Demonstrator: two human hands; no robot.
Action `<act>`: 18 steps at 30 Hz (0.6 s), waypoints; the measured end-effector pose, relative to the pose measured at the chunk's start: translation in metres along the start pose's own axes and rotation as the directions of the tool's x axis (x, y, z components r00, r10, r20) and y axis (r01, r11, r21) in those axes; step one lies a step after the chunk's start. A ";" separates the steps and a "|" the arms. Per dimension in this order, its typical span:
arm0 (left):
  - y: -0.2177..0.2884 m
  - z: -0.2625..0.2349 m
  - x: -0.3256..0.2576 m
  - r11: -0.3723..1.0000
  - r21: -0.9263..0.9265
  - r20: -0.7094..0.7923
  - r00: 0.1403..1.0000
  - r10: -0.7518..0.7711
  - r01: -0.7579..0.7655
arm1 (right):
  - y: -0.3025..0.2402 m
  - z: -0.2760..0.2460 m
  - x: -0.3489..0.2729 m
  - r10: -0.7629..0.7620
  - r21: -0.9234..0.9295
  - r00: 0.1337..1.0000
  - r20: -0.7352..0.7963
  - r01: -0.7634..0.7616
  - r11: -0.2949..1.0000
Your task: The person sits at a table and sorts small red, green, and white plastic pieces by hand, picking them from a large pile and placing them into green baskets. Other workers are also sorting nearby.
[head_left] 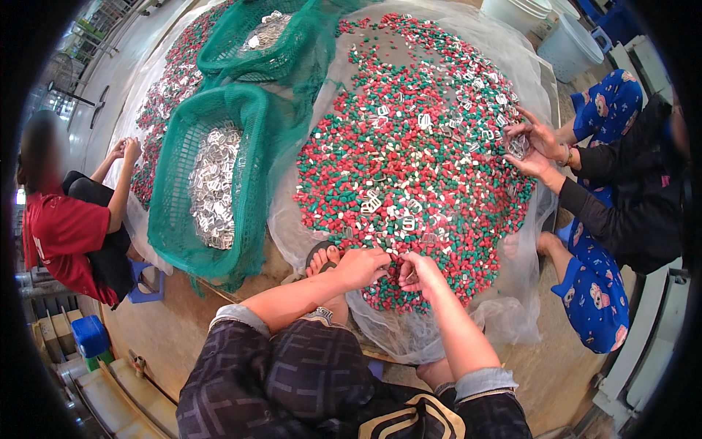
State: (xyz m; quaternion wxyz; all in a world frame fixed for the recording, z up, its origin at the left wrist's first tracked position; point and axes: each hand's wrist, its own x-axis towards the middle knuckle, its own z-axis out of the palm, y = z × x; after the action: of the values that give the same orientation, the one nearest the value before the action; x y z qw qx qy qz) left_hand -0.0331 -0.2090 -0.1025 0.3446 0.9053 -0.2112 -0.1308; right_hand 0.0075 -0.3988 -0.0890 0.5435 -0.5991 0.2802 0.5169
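A broad spread of small red, green and white pebble-like pieces [409, 146] lies on a sheer white net, with pale slotted buckle-like pieces [371, 203] scattered among them. At its near edge my left hand [365, 266] has its fingers curled together. Close beside it, my right hand [422, 274] is pinched shut, thumb against fingers. Whatever either hand holds is too small or hidden to make out. To the left, a green basket [164, 212] lined with green netting contains a heap of silvery slotted pieces [216, 186].
Behind it stands another green basket [212, 66] with similar pieces. A co-worker's hands [537, 146] hold several slotted pieces at the right edge. Another person in a red shirt [73, 227] sits at left by a second spread. White buckets [570, 47] stand at the back right.
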 end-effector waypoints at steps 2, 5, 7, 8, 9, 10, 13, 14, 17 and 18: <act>0.013 -0.016 -0.002 0.964 -0.229 0.032 0.990 -0.135 0.139 | -0.002 0.010 -0.006 -0.006 -0.010 1.000 0.021 0.006 1.000; 0.024 -0.028 0.000 0.878 -0.477 -0.046 0.996 -0.078 0.047 | 0.004 0.018 -0.004 -0.033 0.107 0.995 0.096 0.023 0.994; 0.016 -0.035 -0.002 0.895 -0.371 -0.024 0.960 -0.277 0.249 | 0.008 0.020 0.001 -0.034 0.116 0.992 0.119 0.021 0.993; -0.001 -0.029 -0.004 0.888 -0.321 -0.078 0.925 -0.372 0.330 | 0.010 0.018 0.005 -0.056 0.080 0.989 0.134 0.046 0.996; -0.016 -0.026 -0.007 0.870 -0.275 -0.136 0.879 -0.458 0.410 | 0.010 0.016 0.007 -0.077 0.046 0.986 0.150 0.071 0.996; -0.021 -0.034 -0.007 0.878 -0.175 -0.200 0.857 -0.474 0.445 | 0.008 0.014 0.005 -0.076 0.095 0.985 0.152 0.062 0.994; -0.040 -0.039 -0.012 0.846 0.008 -0.239 0.822 -0.516 0.533 | 0.009 0.006 0.007 -0.122 0.219 0.980 0.157 0.086 0.972; -0.044 -0.039 -0.012 0.849 0.019 -0.212 0.832 -0.513 0.528 | 0.007 0.006 0.004 -0.123 0.240 0.984 0.125 0.091 0.967; -0.053 -0.042 -0.011 0.886 -0.054 -0.179 0.868 -0.463 0.461 | 0.007 0.001 0.008 -0.155 0.314 0.980 0.128 0.109 0.943; -0.064 -0.040 -0.010 0.890 -0.148 -0.164 0.877 -0.452 0.431 | 0.006 0.003 0.008 -0.191 0.337 0.979 0.071 0.157 0.928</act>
State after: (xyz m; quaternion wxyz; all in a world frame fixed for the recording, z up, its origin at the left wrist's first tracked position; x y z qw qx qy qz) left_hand -0.0077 -0.1385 -0.1164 0.3723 0.9182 0.0429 -0.1283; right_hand 0.0033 -0.3959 -0.0978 0.6934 -0.4950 0.2800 0.4425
